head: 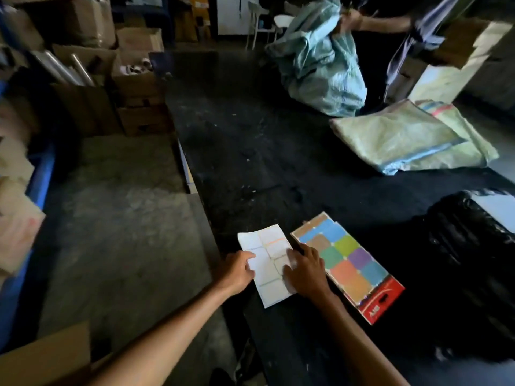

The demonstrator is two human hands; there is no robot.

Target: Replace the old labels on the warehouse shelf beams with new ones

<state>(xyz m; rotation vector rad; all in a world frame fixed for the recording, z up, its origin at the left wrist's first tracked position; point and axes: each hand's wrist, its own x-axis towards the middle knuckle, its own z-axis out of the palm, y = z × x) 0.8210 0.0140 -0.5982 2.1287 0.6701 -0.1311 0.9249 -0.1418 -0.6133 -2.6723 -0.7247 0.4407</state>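
Note:
A white label sheet [264, 246] lies on the dark table [250, 162] near its front left edge. My left hand [237, 271] pinches the sheet's left edge with thumb on top. My right hand [305, 270] rests flat on the sheet's right side, fingertips pressing near a label; whether it grips one I cannot tell. Just to the right lies a pack of coloured label sheets [354, 263] with a red cardboard header at its near end.
Folded woven sacks [412, 140] lie at the table's far right, a black plastic bag [468, 254] at the right. Another person [390, 23] handles a blue-green sack [320, 59] at the far end. Cardboard boxes [133, 79] stand left on the floor.

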